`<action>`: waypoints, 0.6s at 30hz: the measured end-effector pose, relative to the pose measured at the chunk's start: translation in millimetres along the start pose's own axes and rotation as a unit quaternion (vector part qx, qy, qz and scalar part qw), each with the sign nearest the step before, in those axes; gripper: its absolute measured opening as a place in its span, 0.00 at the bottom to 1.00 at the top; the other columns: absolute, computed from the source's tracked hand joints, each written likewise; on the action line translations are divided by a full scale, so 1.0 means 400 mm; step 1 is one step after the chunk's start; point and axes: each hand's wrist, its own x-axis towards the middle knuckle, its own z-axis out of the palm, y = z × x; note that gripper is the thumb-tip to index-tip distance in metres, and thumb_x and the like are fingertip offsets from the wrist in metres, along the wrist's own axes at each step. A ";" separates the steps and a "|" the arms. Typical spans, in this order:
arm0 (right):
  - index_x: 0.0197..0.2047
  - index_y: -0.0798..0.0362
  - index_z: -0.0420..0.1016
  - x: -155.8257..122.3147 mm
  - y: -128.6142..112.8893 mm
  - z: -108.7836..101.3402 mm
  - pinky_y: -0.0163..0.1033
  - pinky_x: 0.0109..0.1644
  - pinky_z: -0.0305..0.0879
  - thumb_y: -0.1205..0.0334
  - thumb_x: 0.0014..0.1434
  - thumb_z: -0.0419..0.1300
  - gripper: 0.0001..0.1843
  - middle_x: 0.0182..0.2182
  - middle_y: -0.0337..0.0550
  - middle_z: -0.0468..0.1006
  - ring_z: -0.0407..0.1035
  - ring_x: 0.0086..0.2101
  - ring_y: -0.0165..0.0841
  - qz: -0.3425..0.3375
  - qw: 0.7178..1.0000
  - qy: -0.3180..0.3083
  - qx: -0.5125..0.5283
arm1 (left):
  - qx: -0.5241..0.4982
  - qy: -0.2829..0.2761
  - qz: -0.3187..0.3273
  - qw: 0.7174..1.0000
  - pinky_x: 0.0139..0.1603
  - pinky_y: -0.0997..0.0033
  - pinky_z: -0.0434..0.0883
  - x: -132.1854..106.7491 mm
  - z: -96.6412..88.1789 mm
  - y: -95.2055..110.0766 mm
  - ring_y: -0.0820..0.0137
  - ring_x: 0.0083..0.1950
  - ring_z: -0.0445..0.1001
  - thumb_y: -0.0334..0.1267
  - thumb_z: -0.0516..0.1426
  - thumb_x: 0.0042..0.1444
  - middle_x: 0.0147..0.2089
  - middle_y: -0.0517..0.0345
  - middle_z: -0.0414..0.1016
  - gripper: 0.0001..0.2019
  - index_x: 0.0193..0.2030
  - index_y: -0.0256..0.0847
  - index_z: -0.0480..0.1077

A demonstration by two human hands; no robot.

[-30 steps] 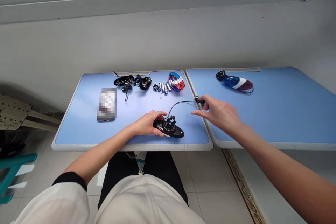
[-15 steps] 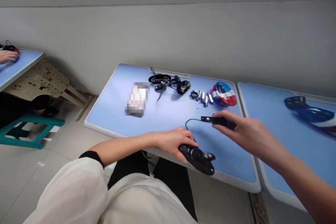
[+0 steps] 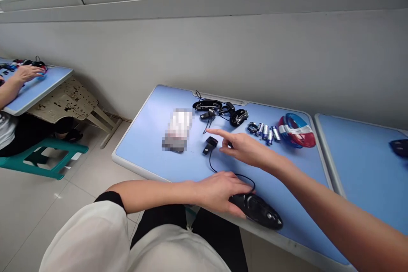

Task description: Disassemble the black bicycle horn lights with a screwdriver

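My left hand (image 3: 221,193) is closed around one end of a long black plastic shell (image 3: 259,210) at the table's front edge. A thin black cord loops from the shell to a small black clip-like piece (image 3: 210,145), which lies on the blue tabletop. My right hand (image 3: 237,146) hovers just right of that piece, with the index finger stretched out to the left and the other fingers curled. I see nothing in it. The index fingertip is close to another corded black piece (image 3: 208,114).
Behind the hands lie two black open shells (image 3: 207,105) (image 3: 239,117), a small cord coil (image 3: 253,127), several batteries (image 3: 270,136) and blue, red and white curved pieces (image 3: 296,130). A blurred-out flat item (image 3: 178,129) is at left. Another person's hand (image 3: 28,73) works at the far-left table.
My right hand has let go of the small black piece and moved left; the piece now lies on the table. My left hand still holds the shell, now turned differently. The camera view has shifted.
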 end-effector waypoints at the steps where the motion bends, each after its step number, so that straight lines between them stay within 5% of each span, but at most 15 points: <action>1: 0.58 0.44 0.64 -0.015 0.005 -0.021 0.38 0.31 0.62 0.62 0.53 0.55 0.28 0.25 0.35 0.75 0.65 0.22 0.31 0.021 0.999 0.033 0.024 | -0.009 0.007 -0.004 1.000 0.56 0.62 0.64 0.008 -0.004 -0.004 0.59 0.52 0.71 0.44 0.63 0.49 0.49 0.47 0.75 0.25 0.52 0.37 0.68; 5: 0.46 0.49 0.70 -0.111 0.031 -0.107 0.38 0.31 0.63 0.57 0.50 0.59 0.18 0.31 0.42 0.75 0.66 0.28 0.32 0.115 0.958 0.234 0.116 | -0.042 0.077 -0.040 0.995 0.57 0.63 0.63 0.044 -0.026 -0.013 0.61 0.52 0.70 0.38 0.65 0.46 0.51 0.47 0.74 0.28 0.55 0.36 0.67; 8: 0.37 0.50 0.72 -0.184 0.042 -0.134 0.38 0.31 0.62 0.58 0.49 0.59 0.11 0.28 0.41 0.71 0.64 0.28 0.32 0.157 0.918 0.324 0.167 | -0.050 0.115 -0.094 0.988 0.57 0.62 0.63 0.073 -0.047 -0.013 0.60 0.52 0.69 0.36 0.64 0.46 0.51 0.49 0.74 0.27 0.55 0.37 0.68; 13: 0.33 0.50 0.68 -0.241 0.062 -0.087 0.38 0.35 0.64 0.56 0.54 0.58 0.08 0.28 0.39 0.70 0.66 0.29 0.30 0.125 0.891 0.362 0.245 | -0.040 0.108 -0.106 0.988 0.57 0.59 0.63 0.111 -0.074 -0.018 0.58 0.54 0.67 0.35 0.63 0.46 0.53 0.48 0.72 0.28 0.57 0.36 0.66; 18: 0.34 0.50 0.66 -0.271 0.082 -0.049 0.40 0.41 0.64 0.54 0.59 0.53 0.08 0.35 0.42 0.74 0.67 0.36 0.32 0.123 0.912 0.337 0.199 | -0.024 0.116 -0.093 0.989 0.56 0.59 0.64 0.115 -0.072 -0.026 0.59 0.53 0.66 0.43 0.63 0.48 0.51 0.50 0.71 0.28 0.57 0.40 0.66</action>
